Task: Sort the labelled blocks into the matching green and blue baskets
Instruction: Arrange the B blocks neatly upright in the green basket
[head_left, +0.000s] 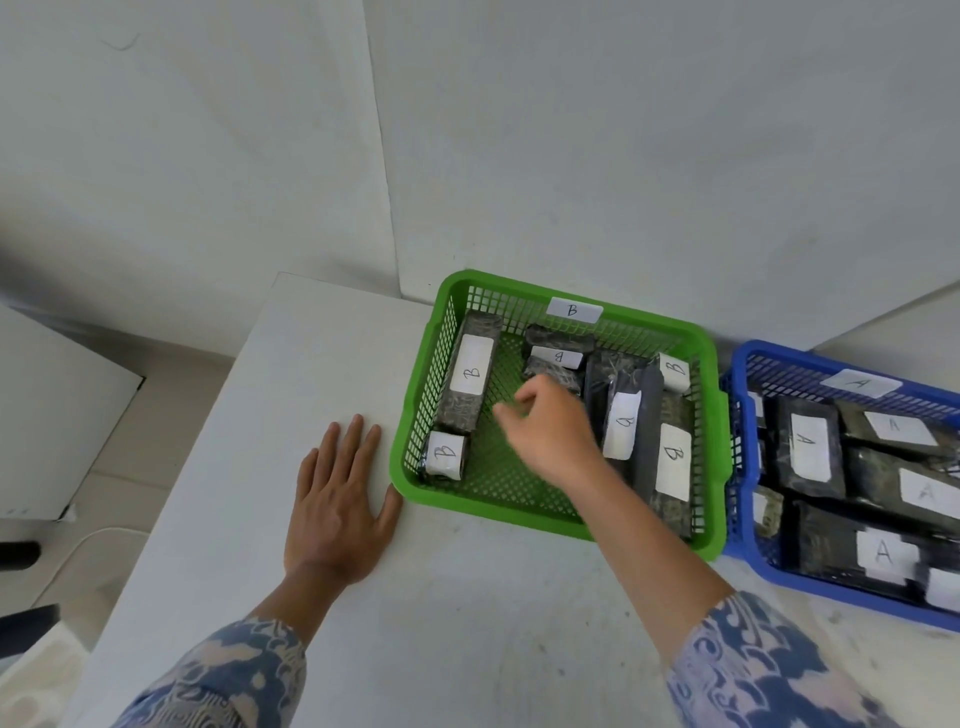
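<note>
A green basket (563, 525) tagged B stands on the white table and holds several dark blocks with white B labels, among them a long block (470, 379) leaning on its left wall and a small one (444, 454) at the front left corner. To its right, touching it, a blue basket (810, 582) tagged A holds several A-labelled blocks (808, 447). My right hand (550, 428) hovers inside the green basket, fingers loosely curled and blurred, with nothing visible in them. Outside the basket, my left hand (337, 499) lies flat on the table against its left wall, fingers spread.
The white table (415, 623) ends at its left edge, with floor and a white cabinet (52, 415) beyond. White walls rise close behind the baskets. Patterned blue sleeves cover both forearms at the bottom.
</note>
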